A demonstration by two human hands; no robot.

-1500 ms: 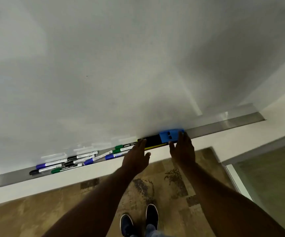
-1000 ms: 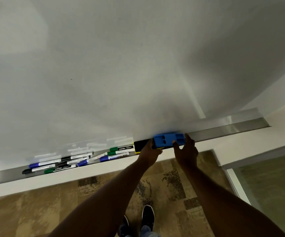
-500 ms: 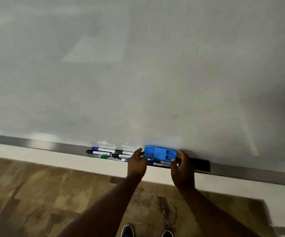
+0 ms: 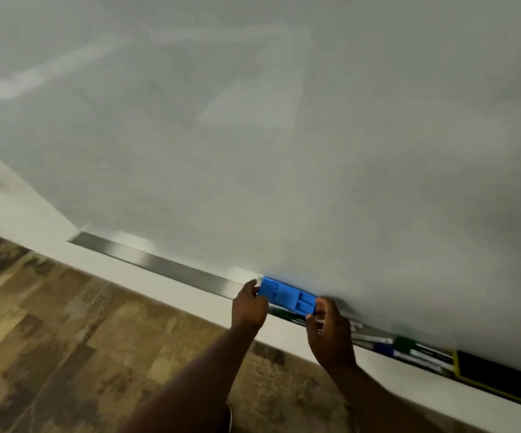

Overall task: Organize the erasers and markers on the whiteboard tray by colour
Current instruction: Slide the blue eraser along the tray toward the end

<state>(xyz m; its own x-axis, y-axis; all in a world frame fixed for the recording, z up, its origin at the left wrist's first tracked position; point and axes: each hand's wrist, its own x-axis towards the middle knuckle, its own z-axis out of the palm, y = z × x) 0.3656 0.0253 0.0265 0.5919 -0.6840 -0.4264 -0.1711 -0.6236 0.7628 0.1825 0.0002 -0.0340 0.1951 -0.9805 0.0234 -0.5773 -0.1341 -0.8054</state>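
Head view: both hands grip the blue eraser (image 4: 288, 297) by its ends. The left hand (image 4: 249, 307) pinches the left short end, the right hand (image 4: 328, 329) the right short end, fingers (image 4: 310, 317) curled onto its near edge. So each hand is clamped on the eraser, one at either end, and neither is nearer than the other.

The eraser sits at the tray (image 4: 165, 267), hard against the foot of the whiteboard (image 4: 253, 135); whether it rests on the tray or is held just over it, I cannot tell. Its long axis runs along the tray, ribbed back up.

Left of the left hand the tray is bare metal to its end. Right of the right hand lie the markers (image 4: 409, 348), blurred, green and blue caps showing, lengthwise in the tray, some passing under the eraser's right end. Beyond them, far right, is the black eraser (image 4: 500, 376), also lengthwise.

Judging by this, the eraser's likely path is leftward along its own axis, into the free stretch, with the left hand leading. The markers are not yet grouped by colour.
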